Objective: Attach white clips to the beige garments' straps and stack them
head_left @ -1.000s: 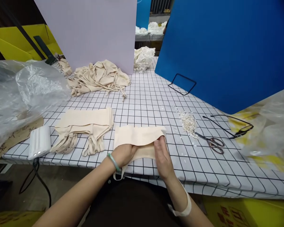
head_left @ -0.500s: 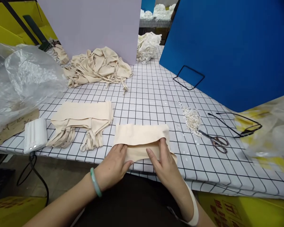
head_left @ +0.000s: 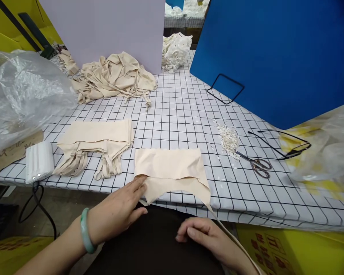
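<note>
A cream camisole-like garment [head_left: 169,162] lies at the table's front edge, its upper panel folded over the lower part. One thin strap [head_left: 225,229] hangs from its right corner, past the edge and along my right forearm. My left hand [head_left: 117,208] rests its outstretched fingertips on the garment's left side at the fold. Below the table edge, in front of my dark clothing, my right hand [head_left: 206,236] is loosely curled, with nothing visible in its fingers. Left of the garment sits a stack of folded cream garments [head_left: 96,131] with bunched straps.
Behind lies a heap of cream garments [head_left: 117,76]. To the right are small white scraps [head_left: 229,139], scissors [head_left: 259,166] and eyeglasses [head_left: 294,152]. A white power bank-like box [head_left: 39,162] with a cable and a clear plastic bag [head_left: 31,95] are at left. A blue board [head_left: 269,57] stands at right.
My right hand has left the garment's fold and dropped below the table edge. My left hand has slid left and back, fingertips still on the garment. The upper panel now lies flatter.
</note>
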Demonstrator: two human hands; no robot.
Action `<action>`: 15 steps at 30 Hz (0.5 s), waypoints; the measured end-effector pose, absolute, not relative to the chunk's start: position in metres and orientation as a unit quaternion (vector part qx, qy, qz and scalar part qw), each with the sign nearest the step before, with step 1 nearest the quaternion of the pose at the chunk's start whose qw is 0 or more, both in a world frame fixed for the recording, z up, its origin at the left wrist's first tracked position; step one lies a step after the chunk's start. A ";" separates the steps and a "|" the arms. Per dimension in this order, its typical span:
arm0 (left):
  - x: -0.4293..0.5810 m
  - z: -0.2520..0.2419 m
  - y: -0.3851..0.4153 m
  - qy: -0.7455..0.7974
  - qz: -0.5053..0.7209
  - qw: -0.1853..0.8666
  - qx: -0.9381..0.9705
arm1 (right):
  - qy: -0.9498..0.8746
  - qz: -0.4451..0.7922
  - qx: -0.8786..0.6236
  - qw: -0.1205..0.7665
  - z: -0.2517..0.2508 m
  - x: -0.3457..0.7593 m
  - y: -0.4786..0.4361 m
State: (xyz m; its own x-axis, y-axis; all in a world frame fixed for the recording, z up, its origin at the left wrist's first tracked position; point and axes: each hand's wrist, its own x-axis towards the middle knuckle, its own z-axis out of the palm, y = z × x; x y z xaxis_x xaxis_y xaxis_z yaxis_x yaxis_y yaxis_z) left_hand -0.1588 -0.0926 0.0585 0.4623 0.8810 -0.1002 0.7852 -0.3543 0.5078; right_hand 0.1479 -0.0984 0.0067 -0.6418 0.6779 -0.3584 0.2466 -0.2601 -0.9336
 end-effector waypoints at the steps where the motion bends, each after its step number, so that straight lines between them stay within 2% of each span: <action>1: -0.162 0.065 -0.086 0.511 0.093 0.273 0.810 | -0.607 0.665 -0.419 0.115 0.000 0.160 -0.100; 3: -0.170 0.074 -0.069 0.544 0.100 0.273 0.787 | -0.660 0.560 -0.498 0.043 -0.013 0.189 -0.101; 5: -0.177 0.073 -0.049 0.609 0.115 0.192 0.761 | -0.685 0.474 -0.551 -0.058 -0.013 0.215 -0.100; 7: -0.180 0.065 -0.028 0.663 0.115 0.086 0.734 | -0.687 0.456 -0.554 -0.117 0.003 0.227 -0.093; 9: -0.178 0.054 -0.008 0.694 0.090 0.033 0.714 | -0.701 0.479 -0.524 -0.063 0.028 0.219 -0.078; 11: -0.171 0.047 0.007 0.706 0.056 0.038 0.705 | -0.698 0.454 -0.551 0.044 0.048 0.196 -0.054; 13: -0.166 0.047 0.017 0.699 0.038 0.075 0.711 | -0.677 0.327 -0.645 0.138 0.052 0.170 -0.024; 15: -0.164 0.051 0.022 0.685 0.071 0.117 0.716 | -0.666 0.203 -0.705 0.138 0.044 0.152 0.004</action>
State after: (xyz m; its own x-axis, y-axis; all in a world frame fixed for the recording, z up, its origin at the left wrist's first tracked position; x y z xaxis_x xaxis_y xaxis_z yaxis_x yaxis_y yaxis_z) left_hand -0.1644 0.0215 0.0509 0.0521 0.9969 -0.0596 0.9638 -0.0345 0.2645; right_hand 0.1525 0.0035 0.0444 0.0312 0.9943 -0.1024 0.8823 -0.0755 -0.4645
